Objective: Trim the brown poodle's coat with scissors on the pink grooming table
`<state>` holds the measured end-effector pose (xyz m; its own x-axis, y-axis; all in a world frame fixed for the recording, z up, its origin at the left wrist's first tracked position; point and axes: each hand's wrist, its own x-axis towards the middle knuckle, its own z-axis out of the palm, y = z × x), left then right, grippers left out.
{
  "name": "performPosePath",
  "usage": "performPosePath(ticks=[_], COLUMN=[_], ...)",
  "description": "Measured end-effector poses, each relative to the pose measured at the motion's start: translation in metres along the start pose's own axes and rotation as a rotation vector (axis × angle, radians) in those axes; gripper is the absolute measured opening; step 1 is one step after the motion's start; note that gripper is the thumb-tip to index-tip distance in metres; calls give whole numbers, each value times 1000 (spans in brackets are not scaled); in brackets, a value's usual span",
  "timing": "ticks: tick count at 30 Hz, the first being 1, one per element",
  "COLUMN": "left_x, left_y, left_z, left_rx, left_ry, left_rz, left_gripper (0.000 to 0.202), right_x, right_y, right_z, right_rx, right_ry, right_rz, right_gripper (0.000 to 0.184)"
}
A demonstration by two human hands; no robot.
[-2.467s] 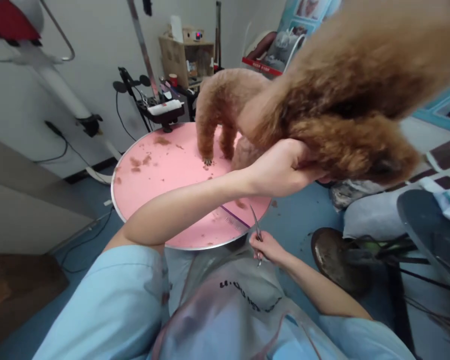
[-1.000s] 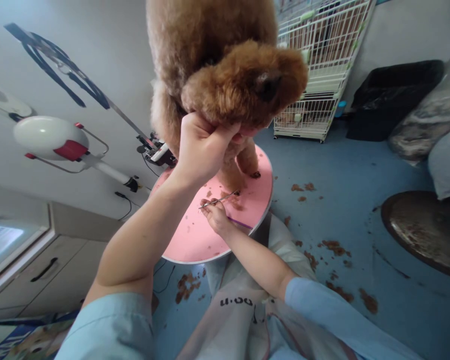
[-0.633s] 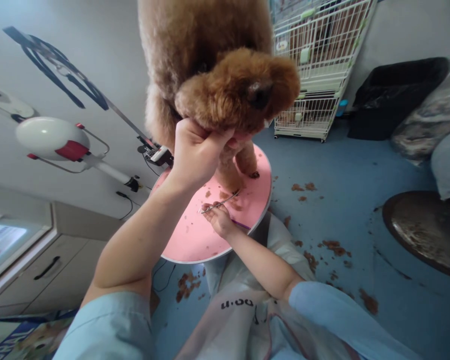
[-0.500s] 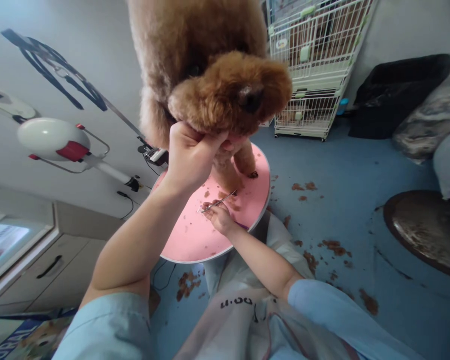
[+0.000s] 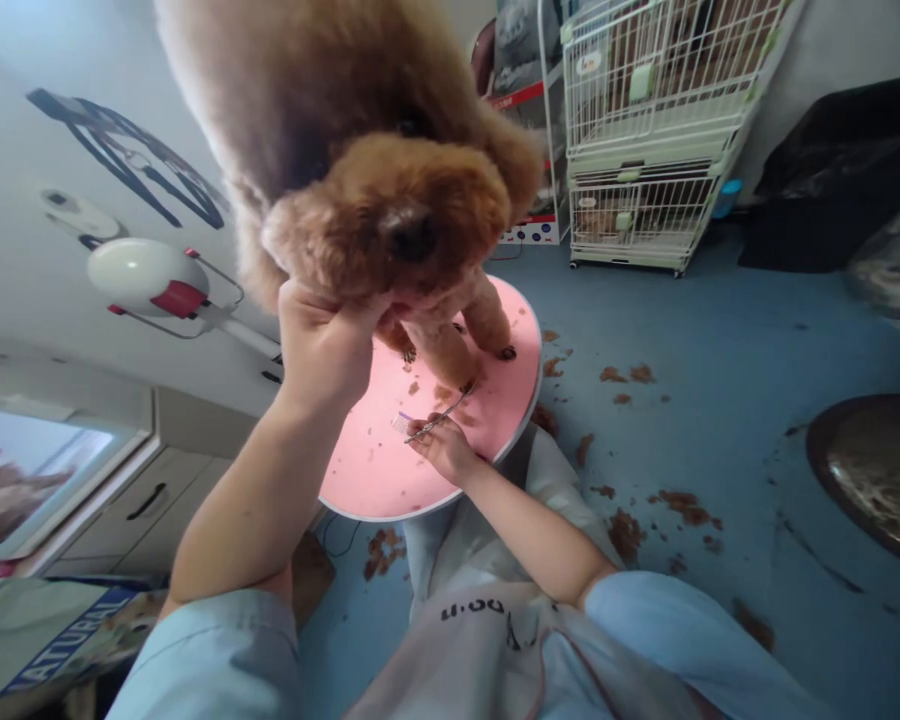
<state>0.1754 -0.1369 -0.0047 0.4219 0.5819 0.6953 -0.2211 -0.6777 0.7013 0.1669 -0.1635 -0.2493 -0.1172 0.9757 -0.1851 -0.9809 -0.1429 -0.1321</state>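
A brown curly-coated dog (image 5: 390, 190) stands on a round pink grooming table (image 5: 375, 475), its face turned towards me. My left hand (image 5: 326, 340) is closed on the fur under the dog's chin, thumb beside the mouth. Lower down, over the tabletop, my right hand (image 5: 444, 445) holds a pair of scissors (image 5: 441, 416), the thin metal blades slanting across the fingers. A comb (image 5: 403, 424) with a purplish spine sticks out from the same hand, its teeth showing past the fingertips. The scissors' handles are hidden. Tufts of cut fur (image 5: 442, 394) lie near the dog's front paws.
White wire cages (image 5: 637, 170) stand stacked at the back. At left are a wall-mounted dryer (image 5: 146, 275) and a drawer cabinet (image 5: 146, 500). Clumps of fur (image 5: 686, 507) litter the blue floor. A round dark-rimmed object (image 5: 870, 480) sits at right, below a black bag (image 5: 832, 190).
The dog's head and my left hand have shifted left in view, and the muzzle faces me more squarely. The background has slid right. More of the comb shows at my right hand.
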Motion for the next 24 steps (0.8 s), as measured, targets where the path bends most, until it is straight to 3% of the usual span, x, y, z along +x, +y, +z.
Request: performPosePath(ticks=[6, 10, 16, 24], left_x=[-4, -6, -10, -9], left_y=[11, 17, 23, 27], left_z=[10, 13, 16, 23], left_rx=[-30, -36, -6, 34], left_ry=[72, 141, 246, 324], left_rz=[-1, -41, -46, -55], left_gripper=[28, 27, 23, 36], right_x=[-2, 1, -13, -12], right_y=[-22, -27, -37, -64], right_z=[-3, -12, -25, -17], right_rx=[5, -27, -15, -71], right_ry=[-41, -9, -86, -87], right_rz=[98, 151, 173, 321], right_gripper=[30, 32, 33, 29])
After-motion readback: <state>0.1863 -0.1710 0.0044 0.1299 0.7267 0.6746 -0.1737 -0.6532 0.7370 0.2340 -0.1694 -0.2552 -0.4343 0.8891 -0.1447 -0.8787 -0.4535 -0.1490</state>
